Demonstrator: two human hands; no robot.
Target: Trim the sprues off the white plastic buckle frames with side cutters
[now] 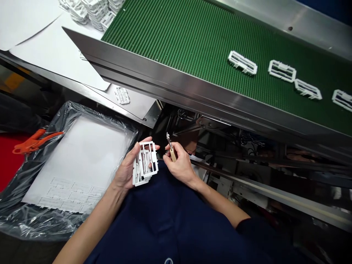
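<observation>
My left hand (pixel 128 167) is closed around a few white plastic frames (pixel 149 158), which overlap like a small stack, with slots and short pegs along their edges. To the right, my right hand (pixel 181 163) grips a small hand tool with a wooden handle (pixel 173 154) and a metal tip, probably a deburring tool or knife. Its tip points up and away from me, apart from the frames. More white frames lie on the green ribbed conveyor belt (pixel 176 40), among them one frame (pixel 242 63) near the middle and another (pixel 282 70) beside it.
A metal side rail (pixel 154 79) edges the conveyor. At left stands a bin lined with clear plastic (pixel 35 222), holding a white sheet (pixel 90 154) and rows of frames. Orange-handled cutters (pixel 34 142) hang at its rim. Stacked frames (pixel 96 13) and a single frame (pixel 122 95) rest on the table.
</observation>
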